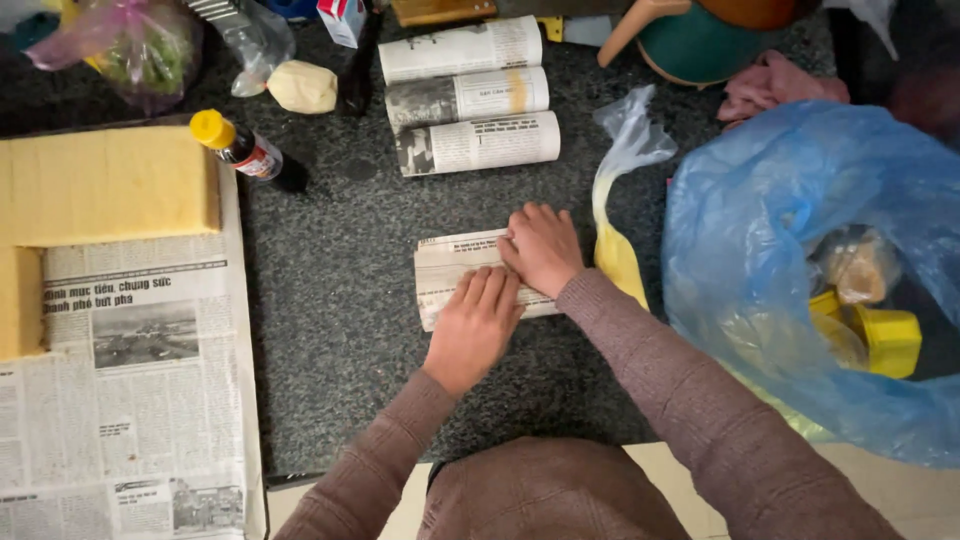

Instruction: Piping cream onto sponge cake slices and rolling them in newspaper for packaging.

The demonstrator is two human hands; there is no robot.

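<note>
Both of my hands press down on a small newspaper-wrapped bundle [447,268] lying on the dark speckled counter [340,300]. My left hand [473,326] lies flat across its lower right part. My right hand [541,248] rests on its upper right end, fingers curled over the paper's edge. Beyond the bundle, three finished newspaper rolls [470,95] lie side by side. A clear bag with a yellow piece in it [617,250] lies just right of my right hand.
A large blue plastic bag [800,260] holding yellow objects fills the right side. Spread newspaper sheets [130,380] and a yellow slab [100,185] lie left. A yellow-capped bottle [245,150] lies near the slab, a pale lump [303,87] behind it.
</note>
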